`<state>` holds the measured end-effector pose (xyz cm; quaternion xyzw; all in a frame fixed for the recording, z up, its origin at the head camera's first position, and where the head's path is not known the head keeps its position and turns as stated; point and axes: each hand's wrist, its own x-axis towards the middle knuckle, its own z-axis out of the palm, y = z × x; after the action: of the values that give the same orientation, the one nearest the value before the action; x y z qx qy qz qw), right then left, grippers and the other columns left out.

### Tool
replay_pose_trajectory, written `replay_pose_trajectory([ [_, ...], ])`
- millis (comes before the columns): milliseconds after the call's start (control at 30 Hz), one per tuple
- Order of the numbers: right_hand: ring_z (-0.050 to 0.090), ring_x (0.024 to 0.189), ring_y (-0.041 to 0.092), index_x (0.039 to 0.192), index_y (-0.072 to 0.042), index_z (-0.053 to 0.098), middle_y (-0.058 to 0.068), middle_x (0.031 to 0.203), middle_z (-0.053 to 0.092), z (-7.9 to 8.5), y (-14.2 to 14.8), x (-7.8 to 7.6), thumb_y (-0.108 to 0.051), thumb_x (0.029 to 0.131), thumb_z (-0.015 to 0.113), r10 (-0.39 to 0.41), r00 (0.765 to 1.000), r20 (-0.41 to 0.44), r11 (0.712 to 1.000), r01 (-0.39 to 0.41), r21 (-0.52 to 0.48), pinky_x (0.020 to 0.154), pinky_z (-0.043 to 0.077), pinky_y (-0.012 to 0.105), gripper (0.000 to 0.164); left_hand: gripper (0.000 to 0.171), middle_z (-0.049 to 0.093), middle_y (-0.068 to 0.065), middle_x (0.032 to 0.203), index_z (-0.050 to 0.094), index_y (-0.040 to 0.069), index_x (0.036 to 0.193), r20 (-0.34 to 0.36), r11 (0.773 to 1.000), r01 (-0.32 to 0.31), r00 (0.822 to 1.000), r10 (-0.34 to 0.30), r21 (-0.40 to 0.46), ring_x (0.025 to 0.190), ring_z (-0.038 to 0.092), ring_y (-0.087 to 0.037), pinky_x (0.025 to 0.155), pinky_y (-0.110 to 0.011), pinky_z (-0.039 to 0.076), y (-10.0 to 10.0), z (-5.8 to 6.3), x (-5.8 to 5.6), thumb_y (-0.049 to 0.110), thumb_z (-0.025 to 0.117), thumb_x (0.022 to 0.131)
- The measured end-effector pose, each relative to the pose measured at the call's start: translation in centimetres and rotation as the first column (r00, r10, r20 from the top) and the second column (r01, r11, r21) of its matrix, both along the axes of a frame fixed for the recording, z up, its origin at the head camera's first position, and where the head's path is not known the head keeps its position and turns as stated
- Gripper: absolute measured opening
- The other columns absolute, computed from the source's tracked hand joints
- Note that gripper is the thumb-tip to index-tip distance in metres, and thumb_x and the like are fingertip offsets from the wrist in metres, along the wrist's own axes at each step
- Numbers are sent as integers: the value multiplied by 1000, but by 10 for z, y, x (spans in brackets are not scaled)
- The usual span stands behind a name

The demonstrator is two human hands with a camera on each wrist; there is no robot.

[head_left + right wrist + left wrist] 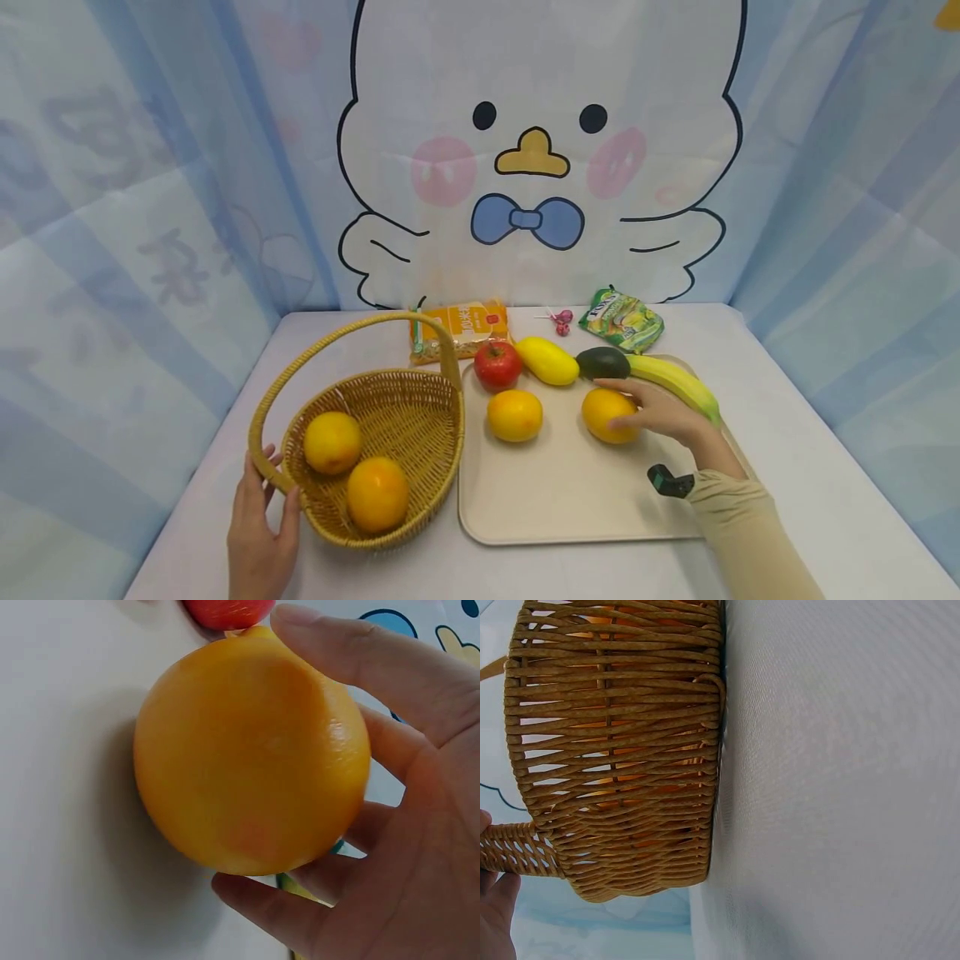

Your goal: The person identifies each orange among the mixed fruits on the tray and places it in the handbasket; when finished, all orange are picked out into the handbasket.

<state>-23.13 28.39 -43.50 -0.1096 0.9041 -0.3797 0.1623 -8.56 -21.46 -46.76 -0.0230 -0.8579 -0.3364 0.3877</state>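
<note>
My left hand [258,533] holds the wicker basket [408,425] at the foot of its arched handle, thumb and fingers on either side of it. Two oranges lie inside, one orange [332,442] farther back and another orange [377,495] nearer the front. Over the beige tray [540,492], my right hand [667,412] has its thumb and fingers curved around a third orange [251,765]. The right wrist view shows the palm just behind this fruit, with a shadow beside it on the tray. Another orange-yellow fruit [515,416] sits on the tray to its left.
Along the tray's back edge lie a red apple [497,365], a yellow mango-like fruit [549,361], a dark green avocado-like fruit [603,363] and a banana [678,386]. Behind are an orange package [468,327], small pink lollipops [562,317] and a green bag [622,320].
</note>
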Motion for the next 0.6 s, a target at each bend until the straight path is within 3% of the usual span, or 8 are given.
replay_pose_trajectory([
  [200, 35, 128, 38, 146, -22, 34, 19, 147, 37, -6, 0, 0, -38, 80, 72, -3, 997, 78, 1000, 5, -18, 108, 26, 71, 78, 88, 45, -25, 136, 19, 9, 151, -4, 1000, -2, 1000, 2, -2, 127, 27, 18, 102, 7, 26, 1, 0, 0, -17, 63, 79],
  [600, 36, 127, 37, 146, -22, 34, 19, 145, 39, -12, 1, 0, -37, 81, 71, 10, 998, 62, 999, -8, -32, 107, 28, 69, 77, 88, 45, -24, 136, 19, 9, 151, 5, 1000, -16, 1000, 16, -11, 128, 27, 17, 102, 7, 25, 1, 1, 1, -16, 62, 80],
])
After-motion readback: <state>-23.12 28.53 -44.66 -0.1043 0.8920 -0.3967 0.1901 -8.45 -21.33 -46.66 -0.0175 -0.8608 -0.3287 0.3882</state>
